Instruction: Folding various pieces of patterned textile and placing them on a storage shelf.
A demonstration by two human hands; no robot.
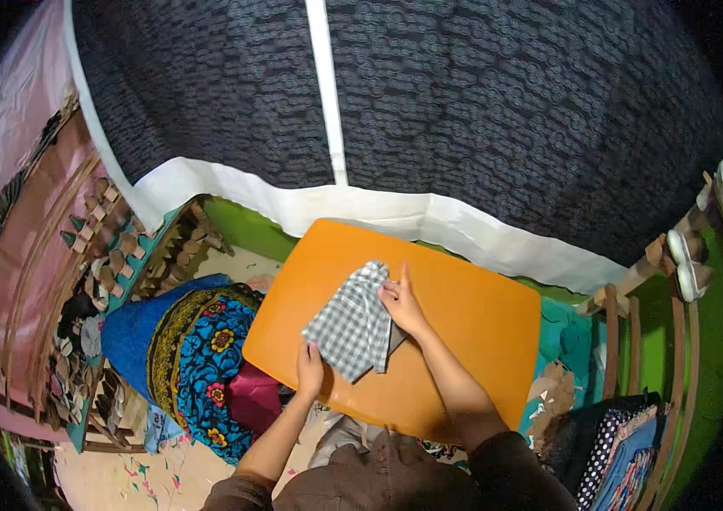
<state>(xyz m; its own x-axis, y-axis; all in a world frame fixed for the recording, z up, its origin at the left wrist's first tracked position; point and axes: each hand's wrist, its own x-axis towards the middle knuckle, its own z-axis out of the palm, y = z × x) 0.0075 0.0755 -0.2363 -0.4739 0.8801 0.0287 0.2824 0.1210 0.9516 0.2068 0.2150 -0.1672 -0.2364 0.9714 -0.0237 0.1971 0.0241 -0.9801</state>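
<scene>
A grey-and-white checked cloth (pixel 348 324), perhaps a folded garment, lies over the orange tabletop (pixel 472 341). A darker grey piece peeks out from under its right side. At the cloth's lower left corner, my left hand (pixel 310 370) grips the edge with the thumb on top; the other fingers are mostly hidden. My right hand (pixel 404 308) pinches the upper right edge, one finger stretched away from the others.
Bundled blue fabric with a floral pattern (pixel 217 366) sits left of the table. Beyond it stands a rack of shoes (pixel 119 255). Folded clothes (pixel 617 460) and wooden rails (pixel 676 366) are at the right. A dark patterned curtain (pixel 497 111) hangs behind the table.
</scene>
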